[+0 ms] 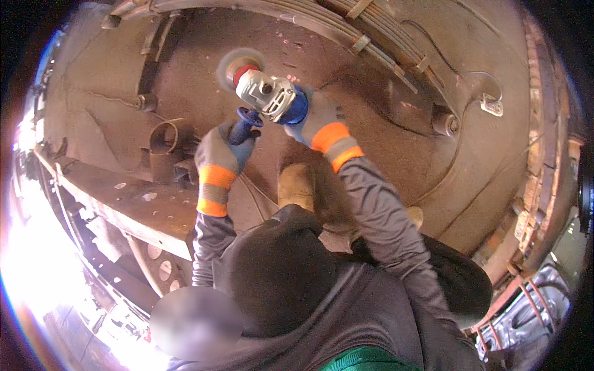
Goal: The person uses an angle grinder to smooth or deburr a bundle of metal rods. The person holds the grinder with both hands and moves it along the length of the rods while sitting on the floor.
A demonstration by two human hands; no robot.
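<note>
Short pipe section (163, 145) seen at left, open end showing. Side handle (242, 130) gripped by gloved left hand (221, 146), fingers curled closed. Wheel (238, 67) blurred over rust-brown surface (201, 46); contact cannot be told. Angle grinder (267, 96) held near centre, its blue body wrapped by gloved right hand (317, 117), fingers partly hidden. Leaf springs (391, 32) stacked beyond; pale rectangular block (492, 106), cable attached, seen farther right.

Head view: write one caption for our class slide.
Gloved left hand grips the handle, right hand the grinder, its wheel a blur.
</note>
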